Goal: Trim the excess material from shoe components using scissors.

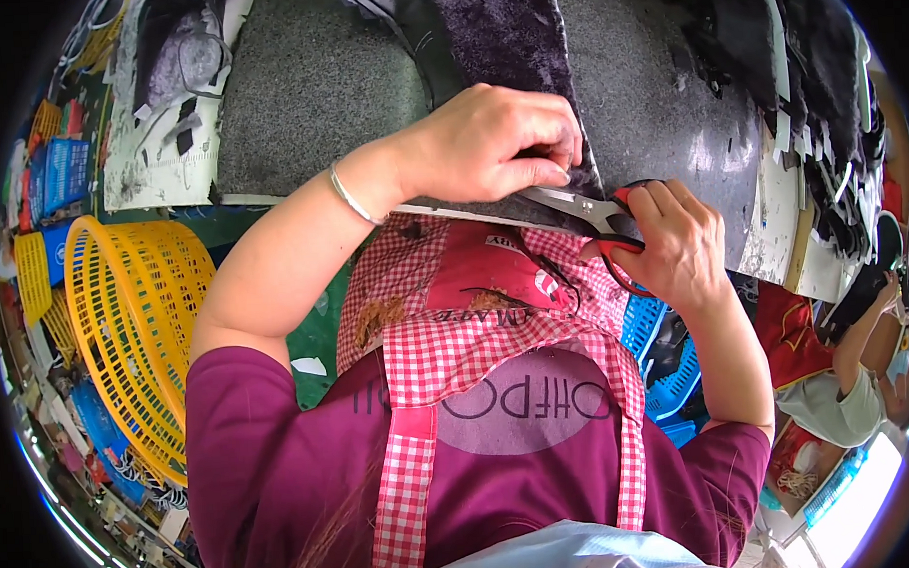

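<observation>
My right hand point(677, 238) grips a pair of scissors point(590, 211) by its red and black handles. The metal blades point left, and their tips run in close under the thumb of my left hand point(495, 142). That left hand is closed, fingers curled and thumb pressed toward them; what it pinches is hidden. Beneath and beyond it lies a strip of dark purple-black plush fabric point(506, 37), whose pale-edged right side runs down past my fingertips toward the scissors. Both hands are over the near edge of a worn grey work board point(308, 109).
More dark plush pieces point(818, 81) hang in a pile at the right. Fabric scraps point(181, 53) lie at the far left. A yellow plastic basket point(141, 325) stands left of me, a blue basket point(668, 377) below the board. Another person's arm point(857, 340) shows at the right.
</observation>
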`<action>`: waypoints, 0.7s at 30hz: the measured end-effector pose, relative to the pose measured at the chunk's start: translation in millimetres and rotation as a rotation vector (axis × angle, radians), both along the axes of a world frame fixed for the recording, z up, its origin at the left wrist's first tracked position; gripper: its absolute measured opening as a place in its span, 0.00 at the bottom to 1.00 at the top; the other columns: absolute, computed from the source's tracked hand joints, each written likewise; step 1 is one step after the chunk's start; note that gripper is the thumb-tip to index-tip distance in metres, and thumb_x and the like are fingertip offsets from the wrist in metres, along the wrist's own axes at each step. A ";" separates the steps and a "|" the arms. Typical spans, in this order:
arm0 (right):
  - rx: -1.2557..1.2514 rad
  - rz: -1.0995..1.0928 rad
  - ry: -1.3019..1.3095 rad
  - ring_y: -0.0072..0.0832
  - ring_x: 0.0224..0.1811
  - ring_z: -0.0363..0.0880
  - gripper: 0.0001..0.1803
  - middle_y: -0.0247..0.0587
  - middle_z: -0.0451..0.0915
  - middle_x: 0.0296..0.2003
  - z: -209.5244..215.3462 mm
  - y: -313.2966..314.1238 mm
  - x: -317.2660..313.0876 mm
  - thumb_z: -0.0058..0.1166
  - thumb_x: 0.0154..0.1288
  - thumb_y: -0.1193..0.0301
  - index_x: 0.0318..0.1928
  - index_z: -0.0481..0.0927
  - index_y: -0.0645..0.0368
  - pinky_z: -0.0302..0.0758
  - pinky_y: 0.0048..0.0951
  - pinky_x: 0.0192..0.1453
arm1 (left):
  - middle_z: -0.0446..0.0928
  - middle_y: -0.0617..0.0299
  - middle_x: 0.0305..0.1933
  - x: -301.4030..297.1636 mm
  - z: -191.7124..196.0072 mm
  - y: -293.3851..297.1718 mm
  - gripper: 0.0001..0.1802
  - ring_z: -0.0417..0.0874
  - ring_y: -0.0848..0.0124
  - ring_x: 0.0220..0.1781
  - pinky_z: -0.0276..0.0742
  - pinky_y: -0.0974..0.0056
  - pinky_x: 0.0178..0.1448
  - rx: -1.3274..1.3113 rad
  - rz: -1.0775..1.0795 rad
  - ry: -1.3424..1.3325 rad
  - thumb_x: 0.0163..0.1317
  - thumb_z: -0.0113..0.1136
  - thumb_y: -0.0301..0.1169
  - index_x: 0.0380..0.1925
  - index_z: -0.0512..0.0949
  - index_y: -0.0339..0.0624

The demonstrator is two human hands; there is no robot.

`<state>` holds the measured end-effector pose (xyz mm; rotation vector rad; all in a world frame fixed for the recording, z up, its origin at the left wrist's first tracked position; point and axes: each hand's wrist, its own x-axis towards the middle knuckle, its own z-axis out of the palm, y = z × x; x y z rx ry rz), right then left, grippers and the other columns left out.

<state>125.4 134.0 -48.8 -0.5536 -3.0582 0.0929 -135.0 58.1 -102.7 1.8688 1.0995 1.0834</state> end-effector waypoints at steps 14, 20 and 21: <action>-0.049 -0.128 -0.017 0.43 0.38 0.81 0.30 0.41 0.79 0.34 12.8 -13.5 -2.4 0.76 0.43 0.53 0.40 0.79 0.60 0.78 0.42 0.40 | 0.75 0.52 0.59 -42.8 12.6 -7.8 0.07 0.82 0.64 0.49 0.80 0.61 0.53 -0.059 -0.163 0.162 0.58 0.67 0.21 0.28 0.76 0.33; -0.019 -0.127 0.005 0.39 0.38 0.80 0.27 0.38 0.76 0.33 9.5 -20.7 -8.9 0.75 0.43 0.57 0.40 0.78 0.57 0.78 0.38 0.40 | 0.74 0.52 0.61 -41.4 9.4 -5.4 0.05 0.82 0.71 0.41 0.80 0.66 0.47 -0.171 -0.199 -0.001 0.58 0.64 0.17 0.29 0.77 0.29; -0.019 -0.128 0.006 0.39 0.38 0.80 0.27 0.38 0.76 0.33 9.2 -21.3 -12.2 0.75 0.43 0.57 0.40 0.78 0.57 0.78 0.38 0.40 | 0.74 0.52 0.61 -41.0 10.1 -5.3 0.04 0.82 0.72 0.41 0.80 0.66 0.46 -0.188 -0.207 -0.022 0.58 0.64 0.17 0.30 0.77 0.28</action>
